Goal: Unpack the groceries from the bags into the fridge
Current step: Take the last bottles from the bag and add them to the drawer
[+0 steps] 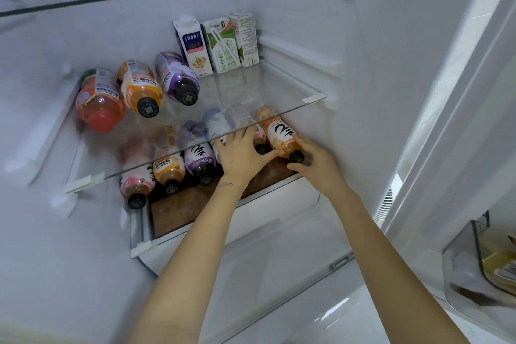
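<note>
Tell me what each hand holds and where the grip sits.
The right hand grips the orange bottle at its neck, by the black cap. The left hand lies over the neighbouring bottles; whether it grips one cannot be told.

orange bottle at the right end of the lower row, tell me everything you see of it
Clear plastic orange bottle holding amber drink, with a white-and-orange label striped in black and a dark cap. It lies on its side, cap toward the camera, its far end under the glass shelf. The right hand grips its cap end; a pinkish bottle lies beside it.
</note>
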`<state>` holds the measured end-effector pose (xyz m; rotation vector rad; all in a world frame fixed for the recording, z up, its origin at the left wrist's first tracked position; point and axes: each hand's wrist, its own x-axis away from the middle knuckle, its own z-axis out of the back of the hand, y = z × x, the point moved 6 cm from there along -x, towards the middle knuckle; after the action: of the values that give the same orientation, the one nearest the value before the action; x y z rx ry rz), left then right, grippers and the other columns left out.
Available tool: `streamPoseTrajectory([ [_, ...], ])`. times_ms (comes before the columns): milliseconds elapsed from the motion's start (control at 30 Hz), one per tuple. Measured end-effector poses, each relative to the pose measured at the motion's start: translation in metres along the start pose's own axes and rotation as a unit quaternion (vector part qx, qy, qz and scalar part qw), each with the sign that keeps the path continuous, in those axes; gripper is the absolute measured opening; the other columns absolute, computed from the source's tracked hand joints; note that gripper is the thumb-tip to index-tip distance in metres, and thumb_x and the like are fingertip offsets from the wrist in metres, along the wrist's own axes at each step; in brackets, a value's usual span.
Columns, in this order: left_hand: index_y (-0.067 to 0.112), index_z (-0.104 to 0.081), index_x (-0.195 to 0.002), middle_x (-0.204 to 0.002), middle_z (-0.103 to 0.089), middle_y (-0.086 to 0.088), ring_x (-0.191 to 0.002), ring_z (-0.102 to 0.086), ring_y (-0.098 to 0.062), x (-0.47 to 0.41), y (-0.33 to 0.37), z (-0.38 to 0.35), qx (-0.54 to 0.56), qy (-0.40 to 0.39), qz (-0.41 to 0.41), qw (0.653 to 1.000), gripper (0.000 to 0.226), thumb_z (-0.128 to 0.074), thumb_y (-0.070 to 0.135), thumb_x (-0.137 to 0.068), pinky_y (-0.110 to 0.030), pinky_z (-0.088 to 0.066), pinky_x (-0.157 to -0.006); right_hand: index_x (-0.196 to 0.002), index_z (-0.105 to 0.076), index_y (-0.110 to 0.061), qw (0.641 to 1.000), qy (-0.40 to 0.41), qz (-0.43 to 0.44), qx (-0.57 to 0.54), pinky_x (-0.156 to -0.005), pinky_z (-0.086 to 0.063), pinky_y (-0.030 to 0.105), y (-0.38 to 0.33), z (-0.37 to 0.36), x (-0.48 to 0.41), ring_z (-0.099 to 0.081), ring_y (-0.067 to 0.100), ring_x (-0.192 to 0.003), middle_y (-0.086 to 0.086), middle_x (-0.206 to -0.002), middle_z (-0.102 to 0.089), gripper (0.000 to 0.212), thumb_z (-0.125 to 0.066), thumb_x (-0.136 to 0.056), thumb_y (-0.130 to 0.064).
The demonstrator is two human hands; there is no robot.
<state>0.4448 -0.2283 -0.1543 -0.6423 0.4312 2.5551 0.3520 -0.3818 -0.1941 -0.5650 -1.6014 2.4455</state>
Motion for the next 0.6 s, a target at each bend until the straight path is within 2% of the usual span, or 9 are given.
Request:
streamPoseTrajectory([
  [67, 0.029, -0.058, -0.125, -0.130, -0.061, 0.006, -0.123, -0.053, -0.018, -0.001, 0.000, 0.004, 0.007, 0.017, 0.012, 1.000, 0.077, -0.059, 0.080, -0.068, -0.053, -0.030, -0.106, -0.137, -0.051, -0.008, 0.999, 0.049, 0.003, -0.014, -0.103, -0.037, 0.011, -0.002, 0.004, 0.003, -0.049, 0.012, -0.127, 0.006, -0.142, -0.050, 0.064, -0.073, -0.078, 0.004],
  [133, 0.030, -0.058, -0.127, -0.129, -0.061, 0.008, -0.123, -0.053, -0.018, -0.004, 0.000, 0.007, 0.014, 0.021, 0.028, 0.999, 0.071, -0.061, 0.075, -0.072, -0.050, -0.030, -0.104, -0.133, -0.054, -0.003, 0.997, 0.077, 0.011, -0.014, -0.096, -0.035, 0.001, -0.005, 0.003, 0.003, -0.050, 0.009, -0.121, 0.009, -0.137, -0.055, 0.058, -0.072, -0.079, 0.006],
  [300, 0.034, -0.060, -0.123, -0.125, -0.062, 0.010, -0.121, -0.053, -0.015, -0.008, -0.006, 0.003, 0.036, 0.019, 0.041, 0.998, 0.066, -0.059, 0.076, -0.072, -0.046, -0.029, -0.102, -0.131, -0.056, -0.002, 0.996, 0.083, 0.020, 0.034, -0.099, -0.033, 0.010, -0.013, -0.001, -0.010, -0.051, 0.013, -0.122, 0.010, -0.134, -0.057, 0.053, -0.070, -0.081, 0.006],
  [433, 0.032, -0.058, -0.126, -0.129, -0.060, 0.008, -0.124, -0.051, -0.017, -0.006, -0.007, 0.001, 0.043, 0.019, 0.019, 0.999, 0.066, -0.060, 0.074, -0.074, -0.047, -0.029, -0.104, -0.134, -0.054, -0.005, 0.994, 0.090, 0.027, 0.064, -0.102, -0.033, 0.015, -0.013, -0.005, -0.011, -0.050, 0.012, -0.122, 0.007, -0.136, -0.056, 0.053, -0.068, -0.083, 0.005],
  [600, 0.033, -0.052, -0.130, -0.137, -0.055, 0.008, -0.130, -0.045, -0.017, -0.002, -0.010, -0.002, 0.003, 0.006, -0.008, 1.000, 0.064, -0.052, 0.073, -0.080, -0.048, -0.026, -0.108, -0.136, -0.052, -0.007, 0.991, 0.081, 0.014, 0.107, -0.107, -0.040, 0.028, -0.012, -0.005, -0.023, -0.056, 0.024, -0.121, 0.008, -0.135, -0.057, 0.053, -0.065, -0.086, 0.002],
])
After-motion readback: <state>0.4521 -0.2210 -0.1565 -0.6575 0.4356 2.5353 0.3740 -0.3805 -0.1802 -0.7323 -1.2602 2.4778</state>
